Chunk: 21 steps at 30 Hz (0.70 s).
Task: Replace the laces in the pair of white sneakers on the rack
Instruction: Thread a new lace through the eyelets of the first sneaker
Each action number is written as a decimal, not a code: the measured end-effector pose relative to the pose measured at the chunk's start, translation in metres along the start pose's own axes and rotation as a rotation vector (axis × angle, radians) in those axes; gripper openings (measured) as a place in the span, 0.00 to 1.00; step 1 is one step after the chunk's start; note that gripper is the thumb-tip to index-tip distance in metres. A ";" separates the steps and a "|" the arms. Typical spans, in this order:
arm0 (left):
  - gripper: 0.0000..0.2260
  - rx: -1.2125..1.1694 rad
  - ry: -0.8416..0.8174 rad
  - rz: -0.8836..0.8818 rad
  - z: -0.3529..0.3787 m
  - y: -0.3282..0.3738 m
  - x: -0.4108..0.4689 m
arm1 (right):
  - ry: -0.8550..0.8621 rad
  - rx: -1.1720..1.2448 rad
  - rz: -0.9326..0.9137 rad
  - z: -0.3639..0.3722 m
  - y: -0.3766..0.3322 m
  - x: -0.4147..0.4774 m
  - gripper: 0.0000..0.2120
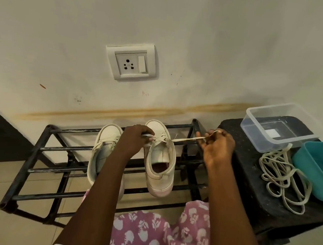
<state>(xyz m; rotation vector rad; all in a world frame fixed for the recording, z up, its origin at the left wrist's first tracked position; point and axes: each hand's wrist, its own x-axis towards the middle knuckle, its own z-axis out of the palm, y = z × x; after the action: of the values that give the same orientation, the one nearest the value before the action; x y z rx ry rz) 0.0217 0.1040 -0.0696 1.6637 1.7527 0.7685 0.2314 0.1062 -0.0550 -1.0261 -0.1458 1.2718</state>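
Observation:
Two white sneakers stand side by side on the black metal rack (40,146), toes toward the wall. My forearm partly hides the left sneaker (104,142). On the right sneaker (160,162), my left hand (133,139) pinches a lace at the eyelets near the toe. From there a flat white lace (186,139) runs taut to the right, where my right hand (217,146) grips its end above the rack's edge. A loose pile of white laces (282,175) lies on the black stool (251,207) to the right.
A clear plastic box (275,126) and a teal tub (319,171) sit on the stool beside the loose laces. The wall with a socket plate (132,63) rises right behind the rack. My pink floral clothing (154,235) fills the bottom middle.

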 end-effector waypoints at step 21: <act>0.07 -0.169 0.103 -0.095 -0.023 0.004 -0.002 | -0.536 -1.644 -0.376 0.012 0.040 -0.009 0.11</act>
<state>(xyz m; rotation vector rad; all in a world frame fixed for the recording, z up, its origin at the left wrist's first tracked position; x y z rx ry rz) 0.0069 0.1025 -0.0512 1.4423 1.7694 0.9450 0.1924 0.1026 -0.0719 -1.7974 -1.9309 0.8683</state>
